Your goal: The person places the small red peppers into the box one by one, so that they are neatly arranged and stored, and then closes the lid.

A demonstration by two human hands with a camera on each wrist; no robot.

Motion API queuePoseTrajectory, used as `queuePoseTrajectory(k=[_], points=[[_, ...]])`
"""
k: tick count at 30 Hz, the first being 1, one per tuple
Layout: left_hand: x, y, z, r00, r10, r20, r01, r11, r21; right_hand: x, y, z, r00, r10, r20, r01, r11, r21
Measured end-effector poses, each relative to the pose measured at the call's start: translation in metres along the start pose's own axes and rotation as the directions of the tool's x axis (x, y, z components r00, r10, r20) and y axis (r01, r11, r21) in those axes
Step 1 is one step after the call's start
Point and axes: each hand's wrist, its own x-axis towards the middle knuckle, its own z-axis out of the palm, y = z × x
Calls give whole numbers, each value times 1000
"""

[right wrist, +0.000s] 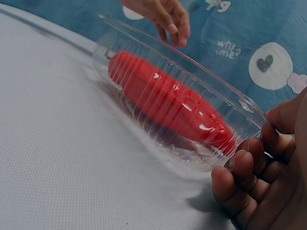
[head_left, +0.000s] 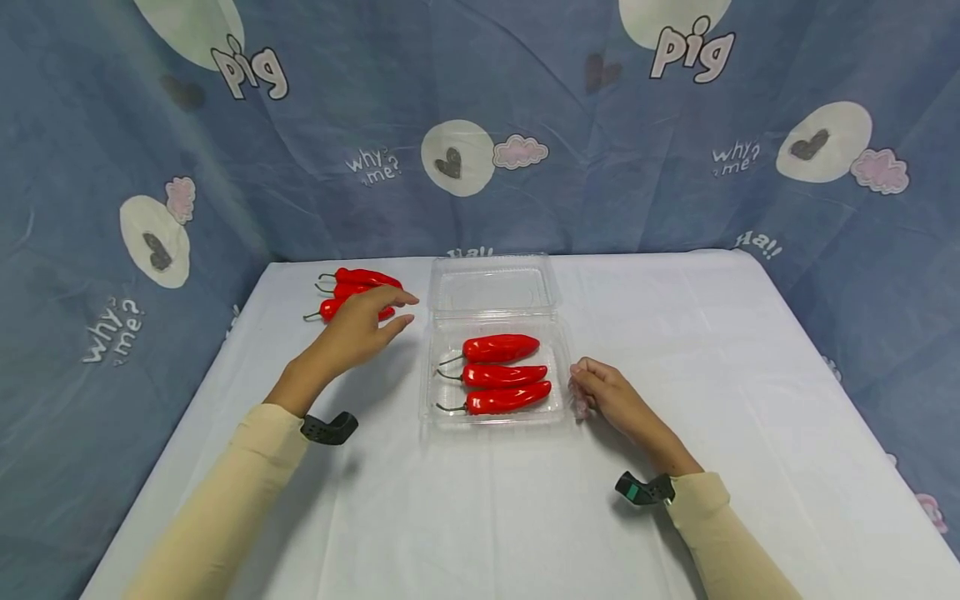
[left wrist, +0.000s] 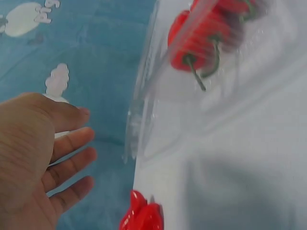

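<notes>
A clear plastic clamshell container [head_left: 433, 387] lies opened out on the table, its lid [head_left: 491, 287] folded back toward the curtain. Three red chili peppers [head_left: 501, 377] lie side by side in the base, green stems pointing left. My right hand [head_left: 603, 389] pinches the right rim of the container between thumb and curled fingers; the right wrist view shows this grip [right wrist: 261, 165] at one corner. Left of the container, my left hand [head_left: 360, 332] hovers with nothing in it, thumb and fingers apart. It partly covers a second group of red chili peppers [head_left: 367, 277] at the table's back left.
White cloth covers the table [head_left: 750, 375]. A blue printed curtain [head_left: 570, 208] stands along the back and both sides. Black bands with small devices sit on the left wrist [head_left: 330, 428] and the right wrist [head_left: 645, 489].
</notes>
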Motion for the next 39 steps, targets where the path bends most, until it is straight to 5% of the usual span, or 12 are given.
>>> queuePoseTrajectory(k=[11,23,39], points=[[-2,-34,-8,997,-66,-26,66,998,3,1,0,0,1000,6,-5,-6,1000,-18],[-1,-74,-12,981,-192,12,191,980,59,2,1,0,1000,13,-2,-13,1000,5],[7,-96,-2,960,-261,106,245,959,142,0,1,-1,1000,14,3,-14,1000,5]])
